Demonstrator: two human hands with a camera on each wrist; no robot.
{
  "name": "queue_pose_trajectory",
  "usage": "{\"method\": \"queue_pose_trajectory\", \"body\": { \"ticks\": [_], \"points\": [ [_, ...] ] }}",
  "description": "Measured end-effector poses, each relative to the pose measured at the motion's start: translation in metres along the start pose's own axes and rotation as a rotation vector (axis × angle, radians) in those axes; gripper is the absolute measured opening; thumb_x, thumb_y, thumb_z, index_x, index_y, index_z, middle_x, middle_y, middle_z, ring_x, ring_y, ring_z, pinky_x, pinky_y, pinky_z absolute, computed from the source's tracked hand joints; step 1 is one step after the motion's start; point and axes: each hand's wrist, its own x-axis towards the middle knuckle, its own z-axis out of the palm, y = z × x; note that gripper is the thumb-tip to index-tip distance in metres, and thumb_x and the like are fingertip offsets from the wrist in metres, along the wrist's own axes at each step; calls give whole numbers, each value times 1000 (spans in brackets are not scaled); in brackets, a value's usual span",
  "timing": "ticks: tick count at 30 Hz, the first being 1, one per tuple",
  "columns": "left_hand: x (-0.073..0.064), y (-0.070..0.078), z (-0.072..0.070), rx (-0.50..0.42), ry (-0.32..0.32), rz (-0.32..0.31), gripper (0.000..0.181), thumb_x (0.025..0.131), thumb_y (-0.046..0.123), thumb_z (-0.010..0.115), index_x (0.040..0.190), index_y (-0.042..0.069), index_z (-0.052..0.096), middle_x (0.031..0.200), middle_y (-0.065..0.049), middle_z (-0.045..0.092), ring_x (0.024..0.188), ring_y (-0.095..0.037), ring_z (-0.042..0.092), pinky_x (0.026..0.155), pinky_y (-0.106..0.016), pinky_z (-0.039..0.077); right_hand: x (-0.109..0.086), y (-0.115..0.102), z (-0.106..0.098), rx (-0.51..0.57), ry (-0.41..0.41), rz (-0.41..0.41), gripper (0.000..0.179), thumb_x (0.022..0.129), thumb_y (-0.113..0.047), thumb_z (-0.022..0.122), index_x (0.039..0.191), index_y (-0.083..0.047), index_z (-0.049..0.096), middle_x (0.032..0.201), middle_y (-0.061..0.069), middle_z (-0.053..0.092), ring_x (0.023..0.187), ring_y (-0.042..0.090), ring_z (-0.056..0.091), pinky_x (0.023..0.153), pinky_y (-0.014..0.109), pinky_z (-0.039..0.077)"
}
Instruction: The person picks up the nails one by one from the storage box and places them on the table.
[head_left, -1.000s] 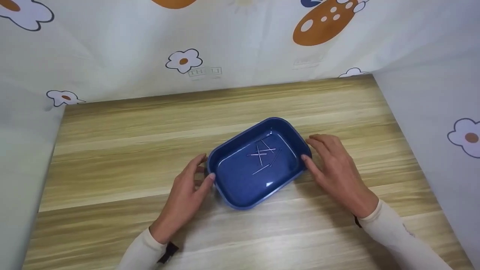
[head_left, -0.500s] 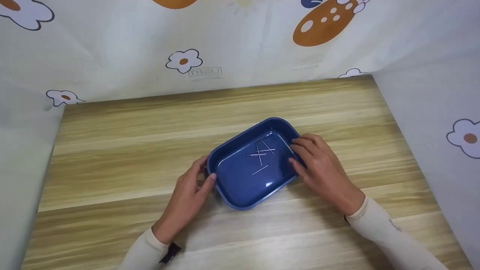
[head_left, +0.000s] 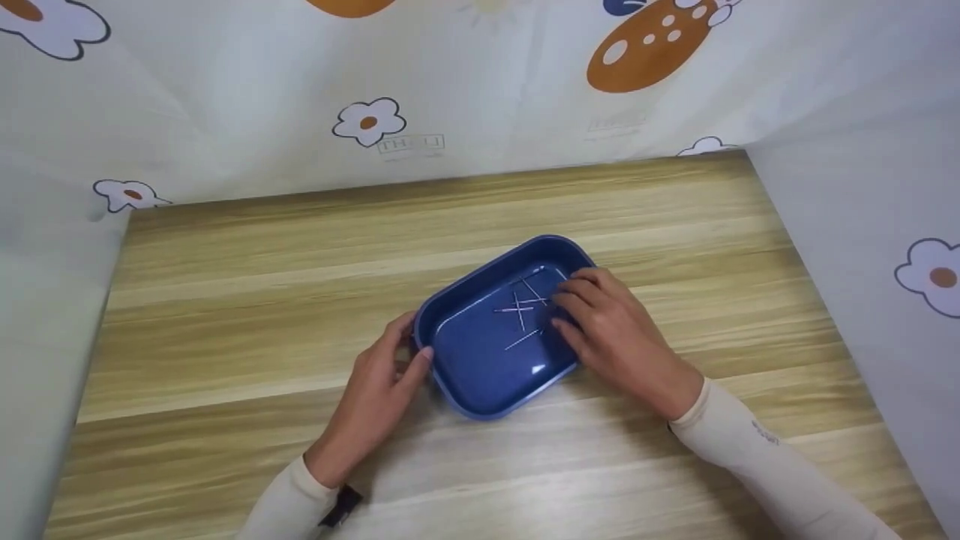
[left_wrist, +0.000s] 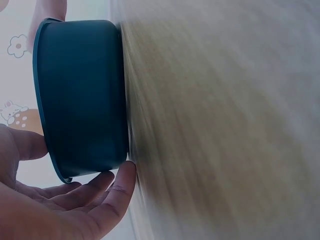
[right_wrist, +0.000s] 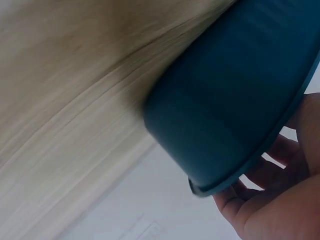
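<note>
A deep blue rectangular tray with rounded corners sits at an angle on the table. Several thin, needle-like pale and dark sticks lie crossed on its floor; their exact kind is too small to tell. My left hand holds the tray's left end, thumb at the rim and fingers against the outer wall, as the left wrist view also shows. Over the right end hovers my right hand, its bent fingers reaching over the rim beside the sticks, with nothing visible in them. That hand hides part of the tray's right side.
The wood-grain table surrounds the tray. A pale printed cloth wall with flowers closes the back, and further pale walls stand at the sides.
My right hand has moved left from the tray's right edge to above its inside. The left hand and the tray have stayed nearly still, and the sticks lie as before.
</note>
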Motion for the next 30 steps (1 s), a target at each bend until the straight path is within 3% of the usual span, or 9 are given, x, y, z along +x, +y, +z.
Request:
{"method": "queue_pose_trajectory", "body": {
  "ticks": [4,9,13,20,30],
  "points": [
    [0,0,0,-8,-1,-5,48,110,9,67,157,4,54,146,-15,69,124,-27,72,88,-37,66,8,-2,3,-8,-34,-15,23,97,-10,85,117,1,81,118,15,79,123,37,65,113,48,50],
    [1,1,1,-6,-9,-26,48,110,11,67,156,5,55,144,-13,70,121,-24,73,90,-36,65,15,-2,4,-40,-85,-37,12,92,-4,87,104,-5,85,111,13,79,118,37,64,109,49,52],
    [1,1,1,-8,-6,-35,48,110,11,68,156,5,55,143,-13,70,120,-23,72,90,-38,65,20,-3,4,-39,-130,-18,9,89,-4,89,96,-9,86,107,12,78,112,37,63,101,51,53],
    [0,0,0,-24,-6,-28,48,111,12,67,157,6,55,145,-13,69,121,-25,73,88,-36,65,28,-5,6,-50,-255,34,11,86,-10,94,95,-14,88,99,10,76,101,35,60,86,51,53],
    [-1,1,0,-34,-19,-35,48,111,11,67,157,6,54,146,-15,68,108,-24,76,86,-35,66,35,-5,10,-95,-316,25,10,82,-10,96,86,-14,87,87,10,71,90,34,56,76,48,50]
  ]
}}
